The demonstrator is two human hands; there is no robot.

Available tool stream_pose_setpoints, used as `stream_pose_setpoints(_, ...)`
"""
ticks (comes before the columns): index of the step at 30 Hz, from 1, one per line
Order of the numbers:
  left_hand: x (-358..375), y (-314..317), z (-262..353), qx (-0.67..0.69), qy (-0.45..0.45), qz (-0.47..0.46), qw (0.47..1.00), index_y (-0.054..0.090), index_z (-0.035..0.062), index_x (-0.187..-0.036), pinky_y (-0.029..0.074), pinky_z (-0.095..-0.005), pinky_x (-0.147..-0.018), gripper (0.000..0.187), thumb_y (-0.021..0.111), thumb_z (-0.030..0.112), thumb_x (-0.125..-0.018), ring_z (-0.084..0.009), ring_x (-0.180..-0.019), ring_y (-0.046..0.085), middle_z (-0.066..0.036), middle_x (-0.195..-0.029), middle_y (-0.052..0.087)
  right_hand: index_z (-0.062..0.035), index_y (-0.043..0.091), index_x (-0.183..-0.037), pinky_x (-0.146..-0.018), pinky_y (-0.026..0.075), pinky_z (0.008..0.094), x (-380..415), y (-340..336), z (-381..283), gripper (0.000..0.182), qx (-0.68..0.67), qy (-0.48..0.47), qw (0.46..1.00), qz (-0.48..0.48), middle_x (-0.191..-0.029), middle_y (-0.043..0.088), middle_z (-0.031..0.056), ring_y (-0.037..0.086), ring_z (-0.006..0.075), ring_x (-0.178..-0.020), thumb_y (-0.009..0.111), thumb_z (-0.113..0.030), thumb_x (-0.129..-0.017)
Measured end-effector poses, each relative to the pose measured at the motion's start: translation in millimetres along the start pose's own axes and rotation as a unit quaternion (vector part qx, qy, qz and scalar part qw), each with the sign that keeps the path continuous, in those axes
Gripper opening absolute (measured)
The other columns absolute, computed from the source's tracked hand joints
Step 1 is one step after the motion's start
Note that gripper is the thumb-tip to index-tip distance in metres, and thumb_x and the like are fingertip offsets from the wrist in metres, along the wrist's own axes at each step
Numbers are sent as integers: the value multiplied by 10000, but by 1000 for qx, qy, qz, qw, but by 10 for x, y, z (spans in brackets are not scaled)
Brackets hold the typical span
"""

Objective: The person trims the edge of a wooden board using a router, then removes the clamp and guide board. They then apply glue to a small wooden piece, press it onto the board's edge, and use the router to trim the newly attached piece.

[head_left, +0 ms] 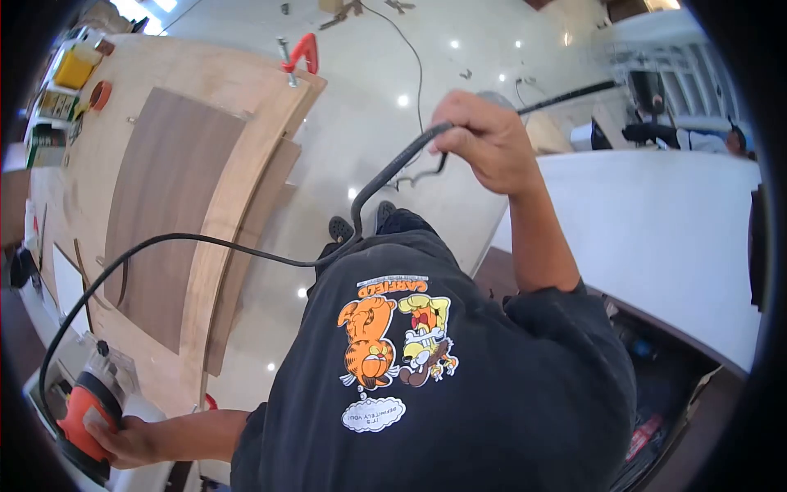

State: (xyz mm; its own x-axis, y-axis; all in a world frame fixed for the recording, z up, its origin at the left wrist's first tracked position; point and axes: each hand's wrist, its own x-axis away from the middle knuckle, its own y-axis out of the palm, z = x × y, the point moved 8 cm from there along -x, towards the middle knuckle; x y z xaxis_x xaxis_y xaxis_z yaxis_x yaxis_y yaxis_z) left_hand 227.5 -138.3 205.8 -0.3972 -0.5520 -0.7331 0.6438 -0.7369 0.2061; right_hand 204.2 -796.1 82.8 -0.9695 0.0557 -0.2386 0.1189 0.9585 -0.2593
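Orange-and-black electric sander [86,414] sits at the plywood workbench's [209,90] near edge, gripped by the left hand [131,443]. The right hand [484,139] is closed around its black power cord [385,176], raised above the glossy floor.

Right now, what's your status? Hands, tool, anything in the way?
Left hand grips orange sander at the workbench edge. Right hand holds its black cord up. Cord loops across the dark panel.

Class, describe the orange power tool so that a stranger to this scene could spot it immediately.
Start at the big curved plywood worktop on the left and follow it down to its near corner. There the left hand grips an orange-and-black sander. It alone trails a long black cable up to the raised right hand.
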Motion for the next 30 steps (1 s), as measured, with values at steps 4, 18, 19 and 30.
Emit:
stream_pose_setpoints(4,71,-155,-6,-47,2,60,997,682,-28,-1104,553,-421,-931,430,839,32,-708,-283,-976,677,-117,-1129,692,2,681,-910,-647,468,242,21,183,210,120,-68,68,995,5,-827,614,23,582,83,-711,689,-109,-953)
stream_pose_setpoints(18,234,-337,45,-76,-3,39,996,659,-61,-1150,570,-365,-913,438,831,96,-780,-245,-1000,685,-149,-1185,688,-3,655,-1013,-574,274,252,-683,-813,-1131,356,-31,-157,976,149,-716,434,-23,348,84,-629,644,-359,-997)
stream_pose_setpoints(19,258,-403,5,-83,-9,49,995,660,-64,-1153,574,-362,-903,433,829,103,-790,-241,-988,689,-153,-1190,689,24,650,-1056,-586,290,259,-744,-699,-1089,337,-41,-157,980,112,-732,451,-10,364,89,-640,615,-310,-1023)
stream_pose_setpoints(30,354,23,520,-195,-49,-11,979,569,-96,-1303,505,-425,-1019,586,776,144,-810,-297,-1118,654,-208,-1255,645,11,653,-1125,-585,379,212,-1567,-603,175,167,4,10,999,30,-769,561,5,467,74,-634,640,-107,-1007)
